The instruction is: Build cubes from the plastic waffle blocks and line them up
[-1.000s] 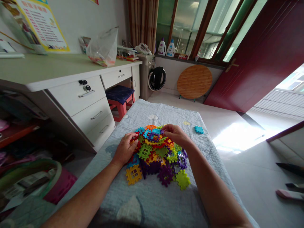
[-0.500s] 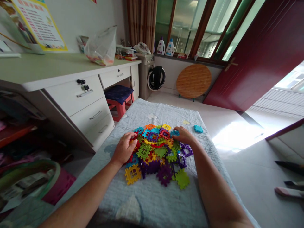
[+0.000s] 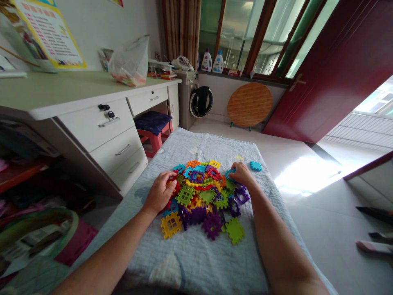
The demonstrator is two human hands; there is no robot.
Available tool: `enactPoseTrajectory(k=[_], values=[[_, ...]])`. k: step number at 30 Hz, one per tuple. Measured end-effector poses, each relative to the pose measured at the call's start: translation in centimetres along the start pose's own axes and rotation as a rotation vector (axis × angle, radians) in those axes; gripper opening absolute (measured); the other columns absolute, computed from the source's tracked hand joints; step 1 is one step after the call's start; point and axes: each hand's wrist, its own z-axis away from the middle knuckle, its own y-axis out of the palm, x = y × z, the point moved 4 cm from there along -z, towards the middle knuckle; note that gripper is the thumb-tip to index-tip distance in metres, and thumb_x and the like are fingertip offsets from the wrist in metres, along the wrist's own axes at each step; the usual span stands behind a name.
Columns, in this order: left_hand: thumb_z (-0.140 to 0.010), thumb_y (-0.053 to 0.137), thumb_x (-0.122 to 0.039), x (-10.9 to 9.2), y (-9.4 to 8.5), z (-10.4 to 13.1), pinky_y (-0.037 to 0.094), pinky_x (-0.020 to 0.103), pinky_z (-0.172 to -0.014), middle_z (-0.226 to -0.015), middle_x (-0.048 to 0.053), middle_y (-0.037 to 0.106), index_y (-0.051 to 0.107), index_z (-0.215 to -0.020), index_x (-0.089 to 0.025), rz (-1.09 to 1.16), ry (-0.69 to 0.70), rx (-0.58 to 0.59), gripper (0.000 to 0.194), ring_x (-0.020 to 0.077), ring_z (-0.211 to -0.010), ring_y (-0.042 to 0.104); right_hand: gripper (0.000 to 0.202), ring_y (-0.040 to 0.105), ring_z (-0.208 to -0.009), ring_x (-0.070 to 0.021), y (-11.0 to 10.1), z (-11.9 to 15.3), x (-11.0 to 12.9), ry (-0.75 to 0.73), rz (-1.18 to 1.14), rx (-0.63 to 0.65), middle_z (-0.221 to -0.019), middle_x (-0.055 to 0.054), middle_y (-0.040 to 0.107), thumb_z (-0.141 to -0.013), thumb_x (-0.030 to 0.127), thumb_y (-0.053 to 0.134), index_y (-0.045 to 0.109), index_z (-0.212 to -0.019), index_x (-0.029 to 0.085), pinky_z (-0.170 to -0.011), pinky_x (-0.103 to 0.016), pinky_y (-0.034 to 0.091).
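A heap of colourful notched plastic pieces lies on a cloth-covered table (image 3: 172, 268), among them a green window piece (image 3: 185, 196), a yellow one (image 3: 171, 225) and a dark purple one (image 3: 212, 225). My left hand (image 3: 161, 191) rests at the heap's left edge, fingers apart, touching red pieces; nothing is seen held in it. At the heap's right back edge, my right hand (image 3: 242, 174) has its fingers closed on a blue piece (image 3: 229, 173), partly hidden by them. Another blue piece (image 3: 255, 166) lies apart, just beyond my right hand.
A white desk (image 3: 101, 92) with drawers stands at the left, bearing a plastic bag (image 3: 130, 63). Beneath it is a stool (image 3: 153, 123). A washing machine (image 3: 188, 98), round wooden board (image 3: 250, 104) and red door (image 3: 319, 73) are farther back. A pink basket (image 3: 75, 241) is lower left.
My right hand has moved slightly right, away from the heap's middle, with the blue piece in its fingers. My left hand has stayed in place.
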Motion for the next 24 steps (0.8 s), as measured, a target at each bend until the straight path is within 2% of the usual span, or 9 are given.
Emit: enactPoseTrajectory(k=[3, 7, 9, 11, 14, 17, 20, 22, 24], values=[[-0.088, 0.045, -0.035, 0.0, 0.0, 0.0, 0.043, 0.042, -0.103, -0.113, 0.009, 0.061, 0.059, -0.107, -0.018, -0.002, 0.000, -0.002, 0.029, 0.0238, -0.111, 0.056, 0.017, 0.051, -0.078, -0.0181, -0.6, 0.0, 0.2, 0.016, -0.034, -0.053, -0.079, -0.003, 0.055, -0.066, 0.023, 0.063, 0.061, -0.082, 0.018, -0.073, -0.026, 0.039], [-0.088, 0.045, -0.036, 0.1, 0.0, 0.1, 0.044, 0.042, -0.102, -0.113, 0.009, 0.061, 0.059, -0.108, -0.018, -0.010, 0.005, -0.002, 0.030, 0.0235, -0.110, 0.057, 0.018, 0.053, -0.083, -0.0213, -2.6, 0.4, 0.4, 0.132, -0.013, -0.304, -0.092, -0.008, 0.057, -0.071, 0.022, 0.057, 0.060, -0.089, 0.019, -0.071, -0.029, 0.038], [-0.088, 0.045, -0.036, 0.2, 0.1, 0.1, 0.044, 0.041, -0.102, -0.114, 0.009, 0.061, 0.059, -0.108, -0.018, -0.010, 0.008, -0.001, 0.030, 0.0233, -0.110, 0.057, 0.018, 0.053, -0.086, -0.0229, -3.2, 0.6, 0.8, 0.131, 0.016, -0.368, -0.096, -0.009, 0.057, -0.073, 0.021, 0.054, 0.060, -0.090, 0.019, -0.070, -0.030, 0.038], [-0.089, 0.045, -0.035, 0.3, 0.1, 0.1, 0.044, 0.041, -0.102, -0.114, 0.009, 0.061, 0.059, -0.109, -0.018, -0.008, 0.009, -0.002, 0.030, 0.0233, -0.111, 0.056, 0.017, 0.053, -0.085, -0.0222, -3.2, 0.6, 1.5, 0.048, 0.007, -0.301, -0.092, -0.009, 0.057, -0.072, 0.019, 0.055, 0.060, -0.087, 0.019, -0.071, -0.030, 0.038], [-0.089, 0.045, -0.035, 0.2, 0.1, 0.1, 0.043, 0.041, -0.102, -0.114, 0.009, 0.061, 0.059, -0.108, -0.017, -0.006, 0.008, -0.001, 0.030, 0.0234, -0.111, 0.056, 0.015, 0.053, -0.075, -0.0176, -3.3, 0.5, 2.4, -0.082, -0.082, -0.118, -0.080, -0.004, 0.058, -0.067, 0.018, 0.058, 0.060, -0.082, 0.018, -0.070, -0.027, 0.038], [-0.089, 0.045, -0.035, 0.2, 0.1, 0.0, 0.043, 0.042, -0.103, -0.115, 0.009, 0.060, 0.059, -0.109, -0.018, -0.005, 0.005, 0.006, 0.030, 0.0234, -0.112, 0.056, 0.013, 0.050, -0.066, -0.0136, -3.6, 0.7, 2.6, -0.119, -0.189, 0.085, -0.070, 0.001, 0.057, -0.066, 0.020, 0.059, 0.062, -0.079, 0.019, -0.062, -0.025, 0.037], [-0.088, 0.045, -0.035, 0.1, 0.1, 0.0, 0.043, 0.041, -0.103, -0.114, 0.009, 0.060, 0.059, -0.108, -0.018, -0.003, 0.003, 0.005, 0.030, 0.0235, -0.111, 0.056, 0.017, 0.051, -0.064, -0.0128, -3.2, 1.0, 2.7, -0.168, -0.315, 0.320, -0.071, 0.002, 0.060, -0.068, 0.024, 0.059, 0.065, -0.083, 0.020, -0.058, -0.023, 0.037], [-0.088, 0.045, -0.036, 0.1, 0.0, 0.0, 0.043, 0.041, -0.102, -0.113, 0.009, 0.060, 0.059, -0.107, -0.018, 0.000, -0.002, -0.003, 0.030, 0.0235, -0.111, 0.056, 0.022, 0.053, -0.068, -0.0135, -3.0, 1.0, 2.4, -0.150, -0.371, 0.318, -0.077, 0.001, 0.063, -0.069, 0.024, 0.058, 0.066, -0.089, 0.020, -0.061, -0.024, 0.039], [-0.088, 0.045, -0.036, 0.1, 0.0, 0.0, 0.043, 0.042, -0.102, -0.112, 0.009, 0.061, 0.059, -0.107, -0.018, 0.004, -0.007, -0.007, 0.029, 0.0235, -0.110, 0.056, 0.025, 0.055, -0.071, -0.0143, -3.0, 0.7, 1.8, -0.077, -0.368, 0.188, -0.082, -0.001, 0.065, -0.070, 0.023, 0.057, 0.066, -0.093, 0.019, -0.064, -0.025, 0.041]])
